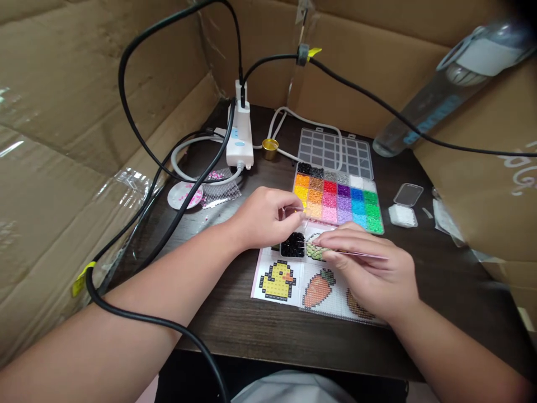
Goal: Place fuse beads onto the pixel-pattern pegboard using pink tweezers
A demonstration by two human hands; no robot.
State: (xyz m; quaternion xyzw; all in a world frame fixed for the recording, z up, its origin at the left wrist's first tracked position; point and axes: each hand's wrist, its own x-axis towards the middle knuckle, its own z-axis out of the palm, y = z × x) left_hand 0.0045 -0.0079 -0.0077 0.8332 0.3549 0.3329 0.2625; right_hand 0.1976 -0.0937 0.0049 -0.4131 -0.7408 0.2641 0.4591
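My left hand [268,217] is closed, thumb and forefinger pinching the raised clear edge of a small box of black beads [292,245]. My right hand [373,263] grips thin tweezers [369,255], their pinkish end sticking out past the fingers and their tips close to the black beads. Beneath both hands lies a pattern sheet with a yellow duck [277,281] and an orange carrot [318,289]; a clear pegboard [335,311] covers part of it. A green bead area [314,252] and a brown figure are partly hidden by my right hand.
Behind my hands stands a sorted bead case [338,201] with its clear lid [335,154] open. A power strip [240,143], black cables [121,84], a gold cup [270,148], a round white dish [184,195], a small white-filled box [403,216] and a bottle [436,95] surround the workspace.
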